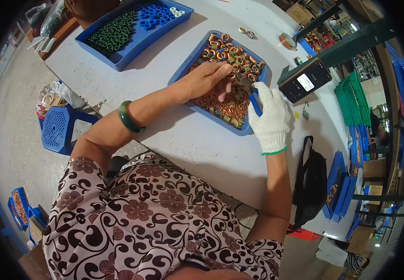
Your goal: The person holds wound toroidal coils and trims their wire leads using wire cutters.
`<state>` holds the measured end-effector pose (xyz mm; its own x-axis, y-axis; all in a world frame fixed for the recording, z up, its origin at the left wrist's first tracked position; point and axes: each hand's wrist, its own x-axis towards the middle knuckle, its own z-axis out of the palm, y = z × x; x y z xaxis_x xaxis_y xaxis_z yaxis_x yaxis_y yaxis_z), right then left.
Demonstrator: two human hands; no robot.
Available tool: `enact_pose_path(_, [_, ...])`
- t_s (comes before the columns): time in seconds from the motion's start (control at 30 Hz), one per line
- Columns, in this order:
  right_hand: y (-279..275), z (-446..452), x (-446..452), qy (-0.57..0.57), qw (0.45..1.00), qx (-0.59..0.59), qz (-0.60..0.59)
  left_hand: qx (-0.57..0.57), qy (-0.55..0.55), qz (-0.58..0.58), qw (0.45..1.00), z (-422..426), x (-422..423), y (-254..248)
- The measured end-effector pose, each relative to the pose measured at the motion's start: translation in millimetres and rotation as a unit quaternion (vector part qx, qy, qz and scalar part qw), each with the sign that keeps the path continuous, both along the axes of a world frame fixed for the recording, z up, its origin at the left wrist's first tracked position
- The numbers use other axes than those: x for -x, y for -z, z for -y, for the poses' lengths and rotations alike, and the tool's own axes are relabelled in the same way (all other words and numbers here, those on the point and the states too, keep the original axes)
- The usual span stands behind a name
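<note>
Head view: the right hand, in a white glove, is closed around blue-handled pliers, the glove likely guarding the palm. The bare left hand curls at the pliers' tip, fingers bent in; whether it pinches a coil is hidden. Below both, a blue tray of coils and wire scraps sits on the desk, perhaps to catch bits. A phone stands tilted against a green frame, apparently to show its screen.
</note>
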<state>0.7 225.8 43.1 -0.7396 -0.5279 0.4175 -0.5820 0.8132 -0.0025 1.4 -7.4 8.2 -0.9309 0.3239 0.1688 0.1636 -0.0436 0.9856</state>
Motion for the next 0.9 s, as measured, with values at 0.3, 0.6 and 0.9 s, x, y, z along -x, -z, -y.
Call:
enact_pose_path(0.3, [13.7, -2.3, 7.2, -0.046, 0.976, 0.173, 0.127, 0.008, -0.055, -0.033, 0.998, -4.2, 3.3, 5.7])
enact_pose_path(0.6, [7.6, -3.4, 6.7, -0.012, 0.952, 0.207, 0.224, 0.141, -0.114, -0.205, 0.962, -1.8, -1.3, 2.0])
enact_pose_path(0.9, [-0.9, -8.0, 5.6, -0.025, 0.998, 0.033, 0.044, 0.168, -0.118, -0.22, 0.954, 0.3, -2.4, -0.3])
